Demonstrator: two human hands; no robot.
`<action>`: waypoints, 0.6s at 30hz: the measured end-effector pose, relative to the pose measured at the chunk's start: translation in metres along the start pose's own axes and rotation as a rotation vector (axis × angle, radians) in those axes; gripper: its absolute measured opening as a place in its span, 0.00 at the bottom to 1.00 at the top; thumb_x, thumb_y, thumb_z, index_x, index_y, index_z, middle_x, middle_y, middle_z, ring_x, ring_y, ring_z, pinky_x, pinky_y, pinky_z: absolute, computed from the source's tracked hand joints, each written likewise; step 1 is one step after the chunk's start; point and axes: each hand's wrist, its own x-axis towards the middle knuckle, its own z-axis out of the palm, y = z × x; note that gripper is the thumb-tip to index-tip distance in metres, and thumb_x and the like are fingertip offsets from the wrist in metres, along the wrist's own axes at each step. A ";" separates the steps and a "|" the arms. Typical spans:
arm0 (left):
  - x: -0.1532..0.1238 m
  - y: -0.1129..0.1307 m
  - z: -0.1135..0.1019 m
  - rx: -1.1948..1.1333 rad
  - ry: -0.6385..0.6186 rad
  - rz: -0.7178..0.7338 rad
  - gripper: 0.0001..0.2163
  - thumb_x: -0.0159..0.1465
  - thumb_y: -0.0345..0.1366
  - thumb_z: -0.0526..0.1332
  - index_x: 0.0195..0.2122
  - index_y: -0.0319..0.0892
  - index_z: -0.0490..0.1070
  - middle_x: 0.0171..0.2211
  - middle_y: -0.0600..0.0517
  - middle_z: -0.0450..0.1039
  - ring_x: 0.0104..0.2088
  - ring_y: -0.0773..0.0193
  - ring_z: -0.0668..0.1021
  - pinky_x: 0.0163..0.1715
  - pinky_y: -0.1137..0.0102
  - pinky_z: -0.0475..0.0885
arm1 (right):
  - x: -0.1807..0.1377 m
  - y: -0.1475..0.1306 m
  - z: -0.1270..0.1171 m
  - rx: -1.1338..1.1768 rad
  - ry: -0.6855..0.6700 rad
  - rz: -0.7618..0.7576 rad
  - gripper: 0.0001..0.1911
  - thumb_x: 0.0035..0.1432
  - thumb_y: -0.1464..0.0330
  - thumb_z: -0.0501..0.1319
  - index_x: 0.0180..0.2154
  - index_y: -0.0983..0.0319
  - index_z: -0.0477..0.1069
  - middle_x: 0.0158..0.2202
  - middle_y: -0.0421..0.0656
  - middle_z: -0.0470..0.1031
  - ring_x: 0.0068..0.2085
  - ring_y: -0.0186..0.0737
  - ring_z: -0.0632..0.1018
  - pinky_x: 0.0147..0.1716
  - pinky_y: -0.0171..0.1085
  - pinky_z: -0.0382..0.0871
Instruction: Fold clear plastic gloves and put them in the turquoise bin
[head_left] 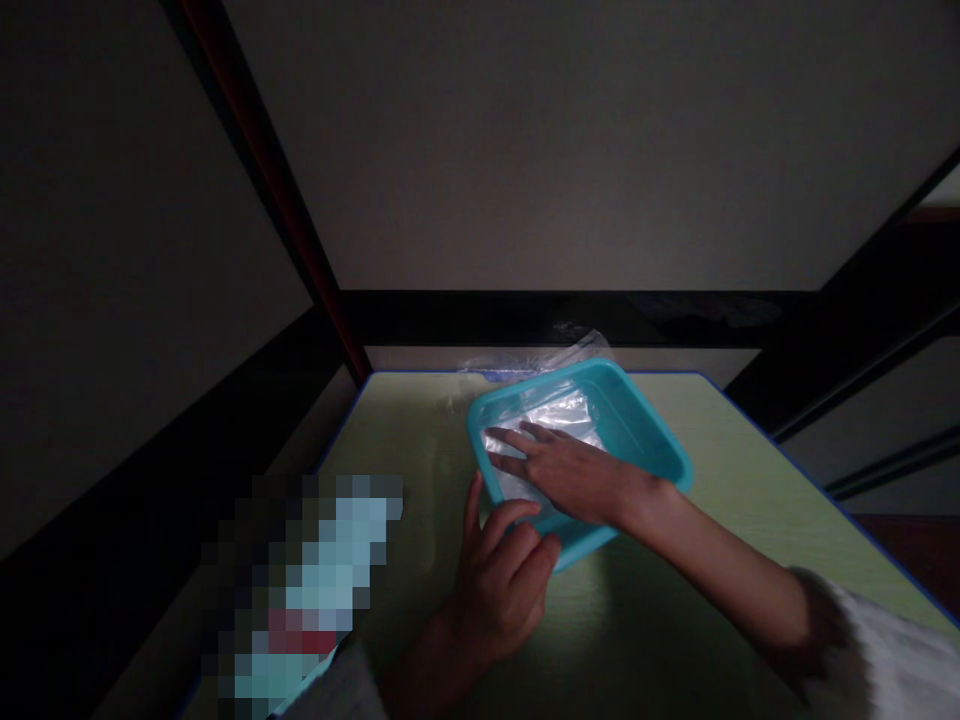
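A turquoise plastic basin (645,425) stands on the table, tilted towards me as far as I can see. Its near-left corner is gripped by my left hand (504,580), with the fingers over the rim and the thumb near the outer wall. Clear plastic sheets or bags (559,410) lie flat inside on the basin's bottom. My right hand (570,475) reaches in over the near-right rim, palm down, its fingers spread and resting on the plastic. The part of the plastic beneath that hand is hidden.
More crumpled clear plastic (577,350) sticks up behind the basin at the table's far edge. A pixelated light-blue object (337,570) lies at the left. The pale green table (390,430) has a blue edge and meets a panelled wall (555,150).
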 end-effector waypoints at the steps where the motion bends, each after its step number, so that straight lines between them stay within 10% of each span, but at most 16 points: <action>1: 0.000 0.000 0.000 0.003 -0.002 -0.004 0.10 0.61 0.24 0.50 0.28 0.39 0.70 0.19 0.55 0.67 0.35 0.64 0.74 0.57 0.53 0.55 | 0.000 0.000 0.000 0.006 -0.005 0.003 0.28 0.59 0.78 0.49 0.60 0.62 0.54 0.65 0.49 0.46 0.60 0.59 0.56 0.52 0.52 0.62; 18: -0.001 0.000 -0.001 -0.020 0.006 0.009 0.09 0.59 0.24 0.52 0.29 0.40 0.69 0.19 0.56 0.67 0.34 0.63 0.75 0.56 0.52 0.58 | 0.006 0.001 0.002 -0.021 -0.061 -0.017 0.26 0.59 0.76 0.49 0.59 0.63 0.56 0.64 0.49 0.48 0.59 0.62 0.59 0.50 0.54 0.64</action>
